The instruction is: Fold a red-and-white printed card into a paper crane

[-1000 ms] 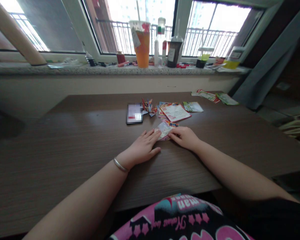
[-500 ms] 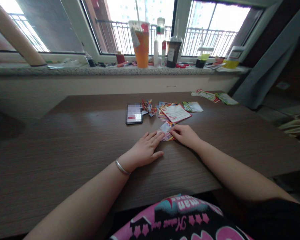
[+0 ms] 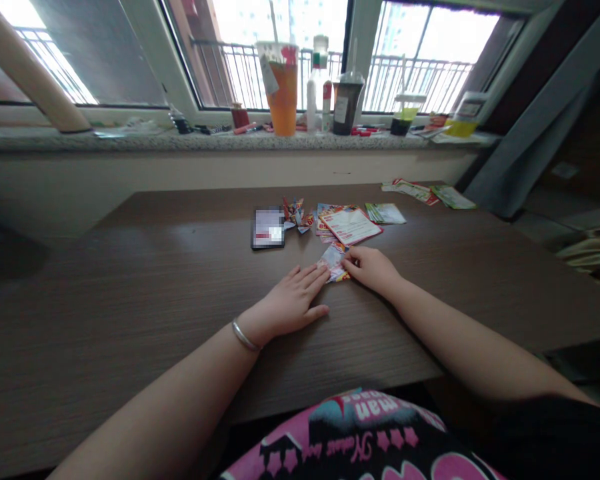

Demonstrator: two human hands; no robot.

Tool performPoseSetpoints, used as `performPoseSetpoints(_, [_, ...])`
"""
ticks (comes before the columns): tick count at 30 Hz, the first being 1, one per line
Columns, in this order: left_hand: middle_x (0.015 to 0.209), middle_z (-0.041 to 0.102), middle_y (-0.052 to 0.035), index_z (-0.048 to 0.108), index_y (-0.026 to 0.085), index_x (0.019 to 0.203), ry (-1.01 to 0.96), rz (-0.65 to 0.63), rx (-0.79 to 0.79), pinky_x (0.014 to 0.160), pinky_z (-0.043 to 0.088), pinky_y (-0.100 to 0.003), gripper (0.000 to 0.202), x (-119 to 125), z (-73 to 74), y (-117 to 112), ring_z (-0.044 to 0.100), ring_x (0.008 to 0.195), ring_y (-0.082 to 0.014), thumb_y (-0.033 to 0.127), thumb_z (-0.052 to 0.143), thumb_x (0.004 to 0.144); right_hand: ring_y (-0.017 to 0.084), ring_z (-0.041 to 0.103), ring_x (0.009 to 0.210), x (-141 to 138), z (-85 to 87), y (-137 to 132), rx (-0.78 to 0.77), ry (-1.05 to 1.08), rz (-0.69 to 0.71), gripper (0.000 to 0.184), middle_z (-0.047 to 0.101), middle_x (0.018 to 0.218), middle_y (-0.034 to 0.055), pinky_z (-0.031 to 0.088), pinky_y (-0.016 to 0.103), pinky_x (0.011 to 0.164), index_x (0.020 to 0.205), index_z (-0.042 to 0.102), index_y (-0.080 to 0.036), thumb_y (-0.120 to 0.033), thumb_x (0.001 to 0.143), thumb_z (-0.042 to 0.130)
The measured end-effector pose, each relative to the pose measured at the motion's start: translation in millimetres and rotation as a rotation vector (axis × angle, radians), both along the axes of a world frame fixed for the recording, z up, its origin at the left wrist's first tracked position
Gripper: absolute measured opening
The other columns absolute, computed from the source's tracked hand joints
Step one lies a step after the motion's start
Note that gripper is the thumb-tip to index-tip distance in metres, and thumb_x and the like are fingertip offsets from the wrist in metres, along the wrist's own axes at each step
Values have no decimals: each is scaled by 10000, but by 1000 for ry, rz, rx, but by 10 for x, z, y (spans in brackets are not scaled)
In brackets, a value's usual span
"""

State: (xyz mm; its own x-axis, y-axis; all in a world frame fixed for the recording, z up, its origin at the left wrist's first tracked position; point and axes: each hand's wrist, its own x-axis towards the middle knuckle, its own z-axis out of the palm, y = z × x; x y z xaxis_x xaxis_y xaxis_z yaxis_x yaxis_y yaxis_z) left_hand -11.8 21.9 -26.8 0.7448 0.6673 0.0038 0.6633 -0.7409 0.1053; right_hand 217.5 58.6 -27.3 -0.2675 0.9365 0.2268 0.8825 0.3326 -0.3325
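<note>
My left hand (image 3: 290, 300) lies flat on the brown table (image 3: 155, 287), fingers stretched out, its fingertips pressing the left edge of a small folded piece of printed paper (image 3: 334, 261). My right hand (image 3: 373, 268) rests on the right side of the same paper, fingers curled and pinching its edge. A silver bangle (image 3: 243, 337) sits on my left wrist. The paper is partly hidden under both hands.
Behind the paper lie a phone (image 3: 269, 227), small folded paper cranes (image 3: 296, 213), a stack of printed leaflets (image 3: 350, 225) and more leaflets (image 3: 425, 192) at the far right. Cups and bottles (image 3: 283, 87) stand on the stone windowsill (image 3: 130, 141). A cardboard tube (image 3: 30, 70) leans at left.
The folded paper has become narrower between my hands. My right hand's fingers slid a little left along it; my left hand edged slightly right.
</note>
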Motion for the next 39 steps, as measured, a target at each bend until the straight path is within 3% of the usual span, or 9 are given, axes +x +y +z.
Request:
performPoseSetpoints(4, [1569,201,-85,188,183,1497,1,0,-3,1165,143,-393,711,0,-1,0,182,1446,-232,552,385,921,175,604,812,-11,16,-6,34,-40,-14,198,705,888,39,396,256,667,806,668,-210,-310,870,509])
performPoseSetpoints(10, [1568,205,-87,201,186,1494,-10,-11,-6,1168,137,-383,697,-6,13,-4,189,1445,-233,542,385,924,175,607,800,-9,26,2,35,-38,-66,170,703,888,26,398,255,626,790,662,-222,-313,857,535])
performPoseSetpoints(21, [1547,267,-96,253,174,1477,-49,-25,-52,1160,194,-342,711,7,124,-15,239,1431,-218,518,465,892,189,621,843,89,2,115,10,-36,20,172,712,916,48,439,280,730,839,671,-203,-291,888,532])
performPoseSetpoints(39, [1502,379,1,393,263,1424,-133,-95,-140,1162,240,-345,527,-34,121,28,299,1406,-194,388,479,919,164,596,710,246,-30,143,-82,1,-56,187,709,840,25,370,247,590,801,669,-220,-350,863,548])
